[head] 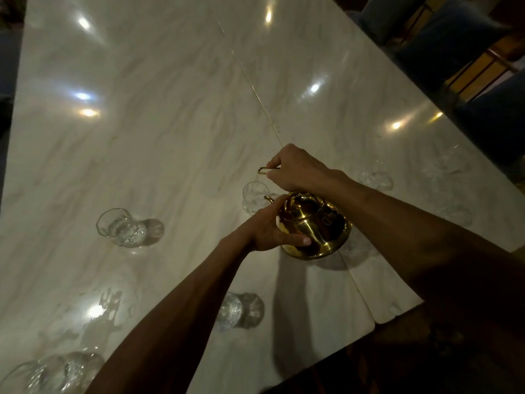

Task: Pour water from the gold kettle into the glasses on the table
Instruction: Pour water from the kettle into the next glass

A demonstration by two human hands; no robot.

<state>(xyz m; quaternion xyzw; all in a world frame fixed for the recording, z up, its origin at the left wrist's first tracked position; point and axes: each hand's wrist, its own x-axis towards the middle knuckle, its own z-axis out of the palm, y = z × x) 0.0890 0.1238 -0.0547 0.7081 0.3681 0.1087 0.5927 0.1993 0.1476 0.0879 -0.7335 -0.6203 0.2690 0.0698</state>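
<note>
My right hand [295, 170] grips handle [262, 169]; left hand [267, 230] cups gold kettle [315, 231] body. Metal slick, likely heavy; glass [253, 196] beyond left hand fragile.

No text, label, brand, number or sign can be read. Nothing legible is carried by the polished gold metal kettle [309, 231], the clear patterned drinking glasses [122, 227] or the glossy pale marble table [170, 109].

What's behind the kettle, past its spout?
A clear glass stands on the marble table beyond the gold kettle. The left hand and the kettle cover part of its near side; its water level cannot be told.
</note>
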